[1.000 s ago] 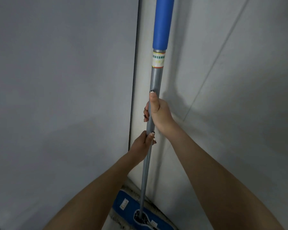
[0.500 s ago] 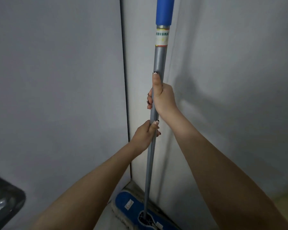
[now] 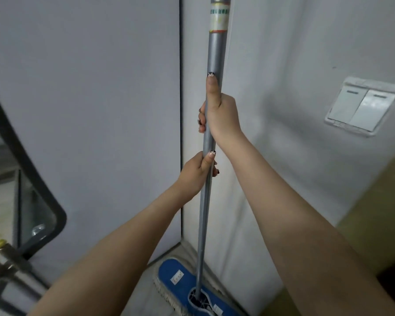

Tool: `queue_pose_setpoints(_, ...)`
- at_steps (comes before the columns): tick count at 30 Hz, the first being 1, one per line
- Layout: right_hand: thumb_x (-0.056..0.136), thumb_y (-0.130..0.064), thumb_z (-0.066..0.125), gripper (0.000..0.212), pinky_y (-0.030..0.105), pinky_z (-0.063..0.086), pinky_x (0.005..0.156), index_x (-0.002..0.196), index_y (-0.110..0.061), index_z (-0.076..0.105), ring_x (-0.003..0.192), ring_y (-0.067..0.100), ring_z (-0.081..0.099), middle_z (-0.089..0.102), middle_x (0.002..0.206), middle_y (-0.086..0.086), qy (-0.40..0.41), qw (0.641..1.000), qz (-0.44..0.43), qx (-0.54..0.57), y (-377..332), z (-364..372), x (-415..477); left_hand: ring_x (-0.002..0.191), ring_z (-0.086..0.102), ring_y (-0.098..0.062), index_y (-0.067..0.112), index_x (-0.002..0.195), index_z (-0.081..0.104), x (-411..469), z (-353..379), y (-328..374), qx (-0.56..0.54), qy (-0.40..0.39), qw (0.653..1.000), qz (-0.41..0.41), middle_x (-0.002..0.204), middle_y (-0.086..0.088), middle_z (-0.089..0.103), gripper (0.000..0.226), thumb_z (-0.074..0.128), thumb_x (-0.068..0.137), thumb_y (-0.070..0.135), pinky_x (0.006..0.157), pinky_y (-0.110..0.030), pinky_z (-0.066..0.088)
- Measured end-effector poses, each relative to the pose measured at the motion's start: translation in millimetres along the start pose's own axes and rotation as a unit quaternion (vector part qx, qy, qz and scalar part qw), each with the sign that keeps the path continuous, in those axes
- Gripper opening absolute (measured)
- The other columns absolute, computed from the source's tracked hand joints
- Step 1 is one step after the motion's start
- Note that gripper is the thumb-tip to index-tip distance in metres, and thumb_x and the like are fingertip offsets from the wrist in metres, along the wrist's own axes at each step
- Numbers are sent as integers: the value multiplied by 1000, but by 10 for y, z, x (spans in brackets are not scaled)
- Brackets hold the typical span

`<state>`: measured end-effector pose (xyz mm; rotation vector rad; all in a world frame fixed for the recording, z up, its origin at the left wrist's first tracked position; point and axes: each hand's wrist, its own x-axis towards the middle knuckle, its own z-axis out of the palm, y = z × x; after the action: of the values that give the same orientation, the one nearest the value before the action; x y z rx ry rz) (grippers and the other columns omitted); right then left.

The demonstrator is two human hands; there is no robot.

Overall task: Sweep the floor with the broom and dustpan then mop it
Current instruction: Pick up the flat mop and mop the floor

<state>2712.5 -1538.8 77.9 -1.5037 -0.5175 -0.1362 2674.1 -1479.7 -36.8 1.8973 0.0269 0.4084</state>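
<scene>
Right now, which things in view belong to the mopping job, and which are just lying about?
For the job: mop handle, gripped by the right hand above and the left hand below; blue mop head down in the corner.
Just there: double light switch at right; dark-framed panel at left; metal fittings, blurred, at lower left.

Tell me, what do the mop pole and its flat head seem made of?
Mop pole: probably metal with a smooth grey satin finish, given its soft sheen along the tube. Mop head: blue top is plastic or cloth, unclear; the pale fringe at its edge looks like cotton yarn.
</scene>
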Motion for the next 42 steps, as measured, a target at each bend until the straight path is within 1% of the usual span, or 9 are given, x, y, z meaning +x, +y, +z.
queue_pose_setpoints(5,81,-67,39,62,19,42,39,52,-13,38,33,13,44,41,36,-5,-12,1000,3,6,-223,2,-381,67,61,4,9,90,54,-420,-44,144,-5,-8,1000,6,77,-1,64,44,30,97,46,66,-10,43)
queue_pose_setpoints(10,79,-68,38,62,22,44,40,52,-12,40,33,14,43,43,35,-3,-20,1000,14,12,-436,94,-911,69,61,-2,18,80,47,-970,-133,218,-17,-16,1000,14,75,-1,60,33,32,98,42,71,-23,45)
queue_pose_setpoints(16,84,-66,37,62,22,45,40,54,-11,39,32,14,43,42,35,-2,-42,999,24,20,-681,171,-1579,60,57,5,20,78,44,-1678,-230,318,-21,-3,1000,20,71,3,57,30,35,98,40,64,-12,45)
queue_pose_setpoints(19,93,-60,35,64,21,43,40,53,-10,38,31,15,41,39,35,-2,-42,998,32,29,-824,210,-1850,62,58,0,19,77,43,-1977,-283,410,-16,7,1000,22,70,3,55,30,35,98,39,68,-20,45)
queue_pose_setpoints(22,93,-61,34,64,19,42,39,54,-10,38,32,16,40,38,36,0,-65,997,30,41,-1013,239,-2100,56,55,2,15,77,42,-2267,-322,542,-16,41,999,22,66,3,54,31,35,99,36,61,-14,43)
queue_pose_setpoints(24,92,-62,35,63,20,41,39,54,-12,38,31,15,39,37,37,0,-81,995,31,56,-1116,273,-2260,56,55,-2,15,75,42,-2472,-351,622,-28,68,997,18,65,2,53,31,36,100,33,58,-10,44)
queue_pose_setpoints(27,91,-62,36,63,21,42,39,53,-13,38,31,16,39,38,36,-1,-109,991,31,75,-1217,353,-2530,57,54,-8,12,78,41,-2821,-428,711,-35,101,994,8,65,0,51,30,35,100,31,60,-15,46)
queue_pose_setpoints(35,94,-58,33,62,22,44,39,53,-11,40,32,14,41,40,36,0,-226,967,37,110,-1397,611,-3376,58,55,-9,17,76,42,-3782,-620,742,5,203,977,-63,65,2,51,30,36,98,36,55,-11,45)
queue_pose_setpoints(42,95,-58,32,63,20,43,38,53,-12,40,31,13,39,40,37,0,-322,936,45,134,-1676,1143,-4122,61,55,-11,6,87,45,-4649,-1080,853,39,270,956,-109,67,-1,53,34,36,98,37,66,-27,49)
